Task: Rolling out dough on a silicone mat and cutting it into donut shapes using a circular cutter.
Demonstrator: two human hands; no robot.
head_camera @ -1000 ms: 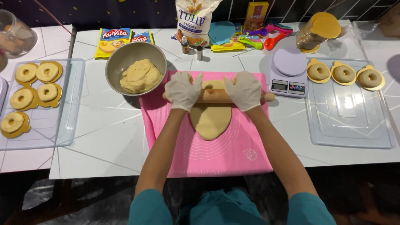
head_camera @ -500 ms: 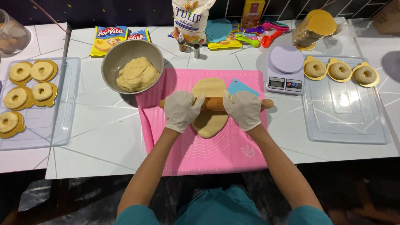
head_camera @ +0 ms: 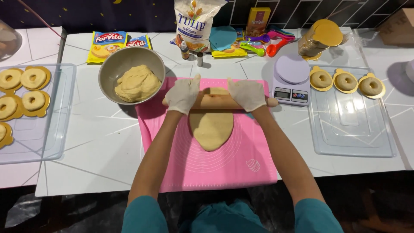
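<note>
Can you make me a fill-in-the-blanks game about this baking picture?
1. Both hands, the left hand and the right hand, press on a wooden ____.
2. The flat dough lies on a ____ mat.
3. The metal bowl holds a lump of ____.
4. The clear tray on the right carries ____ ring-shaped pieces.

Missing words: rolling pin; pink; dough; three

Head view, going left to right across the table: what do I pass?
Tray of doughnuts → bowl of dough → left hand → right hand → scale → clear tray with three doughnuts.
</note>
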